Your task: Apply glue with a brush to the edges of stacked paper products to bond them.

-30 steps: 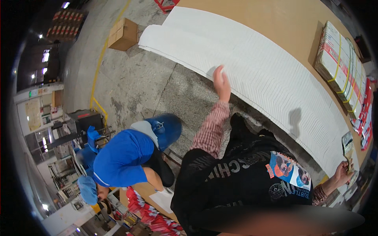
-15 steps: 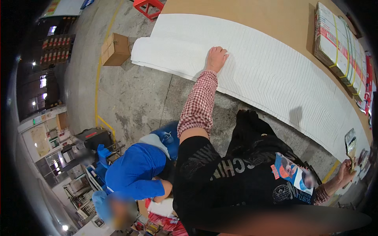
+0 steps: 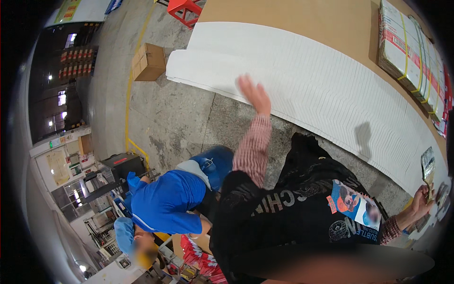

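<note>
White sheets (image 3: 312,78), and what a sweep of them, fanned in close, stepped lines along the near side of the brown tabletop (image 3: 288,10)! Left hand (image 3: 255,96) across their front edge, palm side down, fingers loosely spread; that grip has hold of nothing, and whether it brushes the paper or hangs just above, I cannot tell. Over to the far right: the right hand (image 3: 420,202) has its grip closed around the handle of a brush (image 3: 428,163), bristles pointing up and away, near the end of the fan.

So the step in hand, as I judge it, is tending the spread by the bare left palm, with the brush held aside. What does the next move call for? A flat, light touch, I'd say, so the stepped edges keep their order, and a steady right wrist to keep the bristles off the paper. Beyond the fan sits a strapped bundle (image 3: 409,57), apart from both hands; on the person's left, a co-worker (image 3: 168,201) in blue bends low, well clear of the sheets.
</note>
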`<state>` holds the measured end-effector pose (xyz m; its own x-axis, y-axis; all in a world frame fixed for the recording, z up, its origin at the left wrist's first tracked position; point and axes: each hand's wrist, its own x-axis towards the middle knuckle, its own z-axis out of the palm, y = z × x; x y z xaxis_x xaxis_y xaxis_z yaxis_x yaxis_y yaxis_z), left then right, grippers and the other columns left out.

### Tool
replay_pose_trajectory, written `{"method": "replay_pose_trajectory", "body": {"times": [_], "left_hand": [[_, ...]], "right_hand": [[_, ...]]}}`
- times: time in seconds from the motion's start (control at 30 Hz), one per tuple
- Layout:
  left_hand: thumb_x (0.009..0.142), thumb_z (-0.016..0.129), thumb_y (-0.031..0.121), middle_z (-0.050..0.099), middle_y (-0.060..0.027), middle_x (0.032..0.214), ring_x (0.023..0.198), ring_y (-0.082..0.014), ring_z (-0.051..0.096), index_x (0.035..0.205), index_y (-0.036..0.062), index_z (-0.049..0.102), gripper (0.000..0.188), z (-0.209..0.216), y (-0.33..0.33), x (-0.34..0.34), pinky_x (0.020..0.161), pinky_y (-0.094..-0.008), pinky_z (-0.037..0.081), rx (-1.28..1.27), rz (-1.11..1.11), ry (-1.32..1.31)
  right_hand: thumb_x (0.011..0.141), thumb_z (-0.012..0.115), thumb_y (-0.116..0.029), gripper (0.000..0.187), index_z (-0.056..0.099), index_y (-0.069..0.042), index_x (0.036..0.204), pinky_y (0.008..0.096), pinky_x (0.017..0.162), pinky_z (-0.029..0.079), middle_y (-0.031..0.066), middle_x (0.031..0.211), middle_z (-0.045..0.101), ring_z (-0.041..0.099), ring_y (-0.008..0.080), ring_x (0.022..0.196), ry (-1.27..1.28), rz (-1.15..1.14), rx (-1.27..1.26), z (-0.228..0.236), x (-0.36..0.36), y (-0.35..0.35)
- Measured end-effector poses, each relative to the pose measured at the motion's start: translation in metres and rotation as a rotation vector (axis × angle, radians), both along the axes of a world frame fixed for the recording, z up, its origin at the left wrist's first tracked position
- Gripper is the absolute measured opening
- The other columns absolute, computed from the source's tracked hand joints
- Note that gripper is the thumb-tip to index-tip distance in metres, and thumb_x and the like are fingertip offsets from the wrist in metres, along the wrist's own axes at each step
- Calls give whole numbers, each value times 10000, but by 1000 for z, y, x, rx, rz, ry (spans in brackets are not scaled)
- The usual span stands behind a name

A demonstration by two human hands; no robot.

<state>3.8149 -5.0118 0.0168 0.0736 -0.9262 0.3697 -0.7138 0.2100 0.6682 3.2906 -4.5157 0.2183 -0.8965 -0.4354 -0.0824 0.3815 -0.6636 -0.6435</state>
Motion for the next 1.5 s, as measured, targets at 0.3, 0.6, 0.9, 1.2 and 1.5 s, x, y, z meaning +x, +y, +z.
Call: {"method": "replay_pose_trajectory", "body": {"times": [0.3, 0.6, 0.9, 1.2, 1.5], "left_hand": [[915, 201, 667, -36, -97, 1558, 1430, -263, 34, 1485, 81, -9, 845, -36, 89, -49, 1151, -402, 53, 733, 581, 1451], [973, 255, 525, 182, -168, 1519, 1387, -315, 211, 1452, 6, 192, 709, -59, 44, 45, 1130, -394, 181, 454, 856, 1035], [943, 471, 192, 403, -184, 1391, 1330, -340, 315, 1337, 9, 409, 439, 7, -180, 223, 1104, -430, 239, 47, 69, -14], [825, 637, 300, 579, -112, 1051, 1037, -290, 523, 1041, 72, 610, 315, 7, -351, 257, 941, -433, 378, 299, -579, -607], [821, 653, 323, 591, -95, 970, 991, -275, 531, 958, 85, 656, 275, -11, -368, 254, 860, -397, 436, 97, -749, -563]], "right_hand": [[1000, 301, -373, 502, 479, 71, 1153, 372, 700, 339, 237, 1313, 441, 405, 255, 850, -76, 40, -18, -33, -55, -43], [1005, 261, -390, 524, 454, 70, 1166, 381, 672, 333, 258, 1312, 439, 405, 258, 801, -104, -77, 48, -46, -39, -96], [1008, 257, -367, 520, 492, 80, 1131, 406, 673, 361, 250, 1249, 470, 416, 277, 816, 46, -83, -54, -55, 50, -138], [993, 343, -336, 466, 517, 82, 1102, 373, 705, 363, 225, 1255, 478, 431, 251, 829, -163, -42, -25, -23, 225, -235], [984, 351, -275, 403, 477, 97, 1075, 358, 689, 334, 225, 1243, 468, 387, 225, 804, -64, -108, -21, 17, 301, -232]]}}
